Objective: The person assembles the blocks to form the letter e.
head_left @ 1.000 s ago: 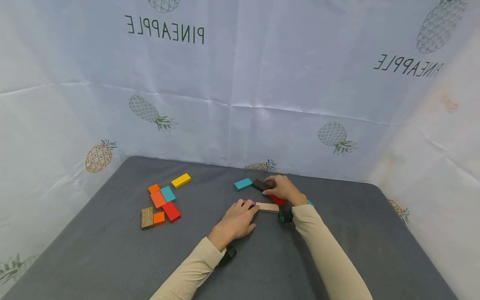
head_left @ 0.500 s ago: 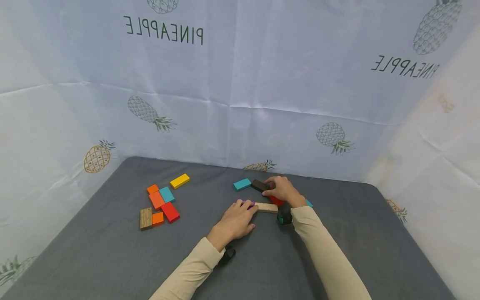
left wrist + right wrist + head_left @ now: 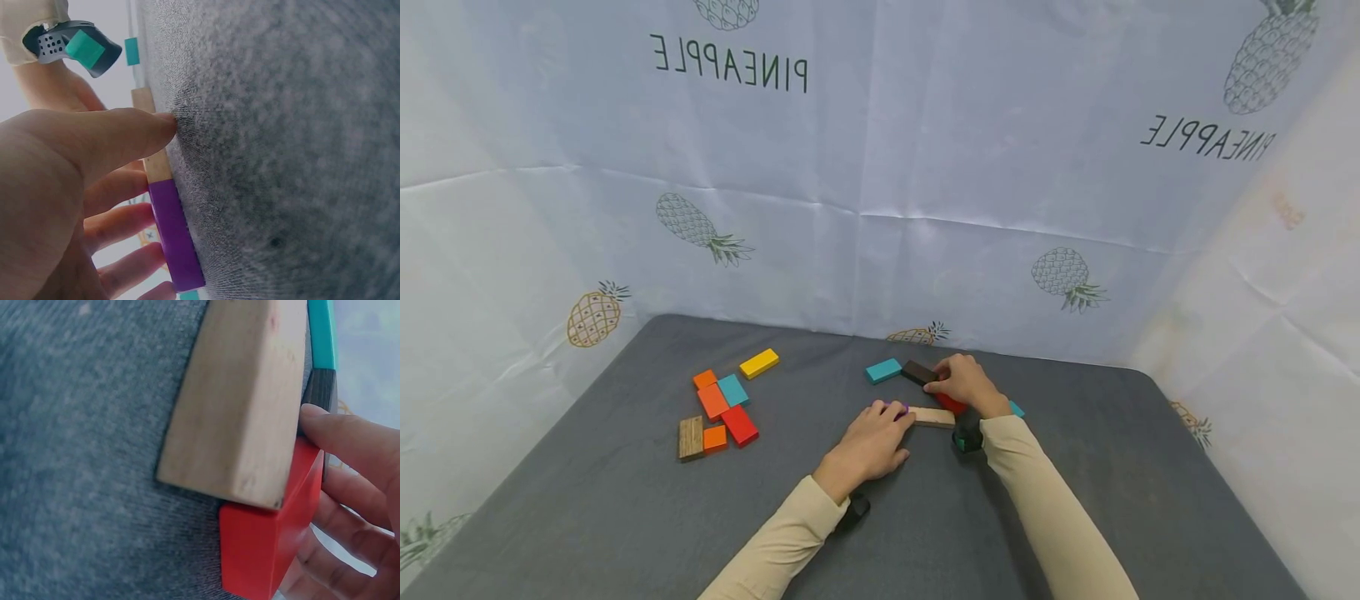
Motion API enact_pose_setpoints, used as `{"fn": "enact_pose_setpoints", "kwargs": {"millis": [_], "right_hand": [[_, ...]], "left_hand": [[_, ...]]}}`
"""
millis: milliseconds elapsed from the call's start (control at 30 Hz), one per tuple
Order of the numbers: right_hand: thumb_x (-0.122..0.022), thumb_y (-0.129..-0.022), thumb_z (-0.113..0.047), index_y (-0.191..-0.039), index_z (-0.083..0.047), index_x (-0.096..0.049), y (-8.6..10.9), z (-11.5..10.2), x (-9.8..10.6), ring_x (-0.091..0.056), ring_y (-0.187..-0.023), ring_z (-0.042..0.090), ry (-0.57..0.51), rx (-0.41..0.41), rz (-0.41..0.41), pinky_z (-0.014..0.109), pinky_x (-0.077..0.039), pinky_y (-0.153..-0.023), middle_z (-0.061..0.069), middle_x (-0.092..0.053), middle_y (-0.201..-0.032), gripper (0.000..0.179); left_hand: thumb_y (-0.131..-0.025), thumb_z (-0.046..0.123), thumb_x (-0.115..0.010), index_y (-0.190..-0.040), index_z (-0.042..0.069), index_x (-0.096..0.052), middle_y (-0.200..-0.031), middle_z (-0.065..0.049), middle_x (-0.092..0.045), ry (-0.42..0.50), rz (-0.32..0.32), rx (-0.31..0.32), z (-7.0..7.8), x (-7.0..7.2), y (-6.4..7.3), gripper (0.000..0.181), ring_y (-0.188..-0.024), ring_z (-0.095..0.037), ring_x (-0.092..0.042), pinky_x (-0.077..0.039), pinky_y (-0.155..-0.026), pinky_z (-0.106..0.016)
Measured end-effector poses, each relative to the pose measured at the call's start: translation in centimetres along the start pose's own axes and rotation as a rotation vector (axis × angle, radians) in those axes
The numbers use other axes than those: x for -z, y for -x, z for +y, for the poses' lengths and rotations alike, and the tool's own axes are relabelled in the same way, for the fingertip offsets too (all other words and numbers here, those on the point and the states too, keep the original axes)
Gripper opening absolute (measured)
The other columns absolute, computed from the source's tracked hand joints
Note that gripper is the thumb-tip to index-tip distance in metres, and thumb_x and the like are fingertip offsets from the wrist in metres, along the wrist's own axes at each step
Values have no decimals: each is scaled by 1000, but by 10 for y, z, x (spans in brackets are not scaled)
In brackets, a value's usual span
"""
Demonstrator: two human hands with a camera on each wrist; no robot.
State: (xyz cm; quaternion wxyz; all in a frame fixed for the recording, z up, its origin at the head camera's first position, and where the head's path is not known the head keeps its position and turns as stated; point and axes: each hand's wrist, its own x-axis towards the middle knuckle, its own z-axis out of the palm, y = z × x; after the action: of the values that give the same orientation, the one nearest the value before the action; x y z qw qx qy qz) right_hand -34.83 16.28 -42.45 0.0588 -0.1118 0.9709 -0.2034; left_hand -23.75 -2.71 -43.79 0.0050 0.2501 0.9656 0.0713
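My left hand (image 3: 868, 442) rests with its fingertips along the purple block (image 3: 175, 234), its thumb stretched out apart on the near side. The purple block lies end to end with a plain wooden block (image 3: 934, 417). With thumb in front and fingers behind, my right hand (image 3: 966, 382) pinches the right end of a dark brown block (image 3: 919, 372). A red block (image 3: 256, 544) lies below that hand, its side against the wooden block's end corner. Beyond the dark block's left end sits a blue block (image 3: 884, 371).
At the left of the grey table (image 3: 625, 517) lie several loose blocks, among them a yellow block (image 3: 759, 363), a red block (image 3: 741, 426) and a brown wood-grain block (image 3: 691, 438). Another blue block (image 3: 1017, 409) shows partly behind the right wrist. A pineapple-print cloth (image 3: 850, 167) hangs behind.
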Motion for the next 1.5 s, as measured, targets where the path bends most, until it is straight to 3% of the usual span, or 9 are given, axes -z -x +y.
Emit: {"fn": "enact_pose_setpoints", "kwargs": {"millis": [333,633,933,1500], "right_hand": [[-76,-88,-33,-124,0,-67,-5,-4,-1,-66,-108,32,-9,9,3,46,-55,-93,18,-69,-118,50],[-69,-94,-19,-127,-5,-67,-17,-25,-2,-57,-126,35,-16,227,0,50,-48,-104,16,-63,-132,36],[-65,-94,-5,-124,-5,-69,-29,-43,-13,-59,-125,33,83,382,3,48,-48,-105,13,-66,-130,30],[-64,-93,1,-121,-9,-71,-31,-43,-19,-62,-121,32,79,372,13,45,-53,-99,15,-67,-127,31]], "left_hand": [[-93,36,-69,-142,17,-54,-140,-3,-52,-12,10,-4,-4,2,2,55,-126,-25,-49,-43,-109,-39],[-93,36,-70,-142,17,-55,-140,-3,-53,-14,9,-6,-4,1,1,55,-125,-25,-49,-43,-110,-39],[-94,37,-69,-141,18,-55,-137,-2,-53,-22,13,-18,-2,2,0,53,-124,-24,-50,-43,-109,-38],[-93,37,-69,-141,18,-56,-138,-2,-53,-19,17,-14,0,3,1,53,-124,-24,-50,-43,-109,-37]]}}
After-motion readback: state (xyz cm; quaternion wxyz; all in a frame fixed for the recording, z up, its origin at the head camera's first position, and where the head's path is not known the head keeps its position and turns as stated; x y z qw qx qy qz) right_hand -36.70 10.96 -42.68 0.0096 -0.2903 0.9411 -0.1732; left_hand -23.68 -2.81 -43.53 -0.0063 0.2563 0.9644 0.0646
